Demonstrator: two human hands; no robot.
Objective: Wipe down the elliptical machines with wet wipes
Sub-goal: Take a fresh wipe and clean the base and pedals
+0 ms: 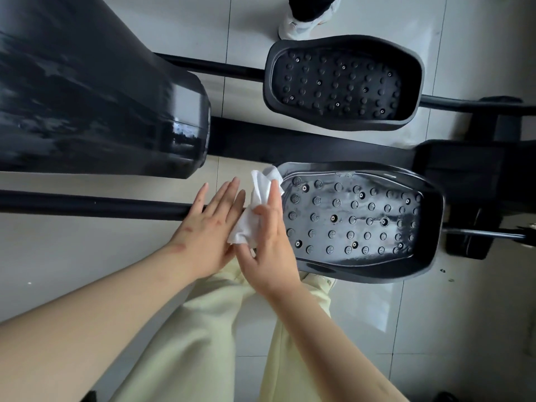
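Wipe [256, 195] bunched between both hands at near pedal's [348, 216] left end; right hand [269, 245] pinches it under thumb; left hand [208, 224] flat, fingers straight, against it; near pedal glistens, probably wiped; far pedal [336, 82] looks dry, probably still to do.

I get bright, even light, with only soft shadows on the floor [464, 329]. A window-like glare sits on the housing [185, 132], and a wet sheen on the near pedal [359, 216]. Straight lines bend at the edges; the housing's left side smears.
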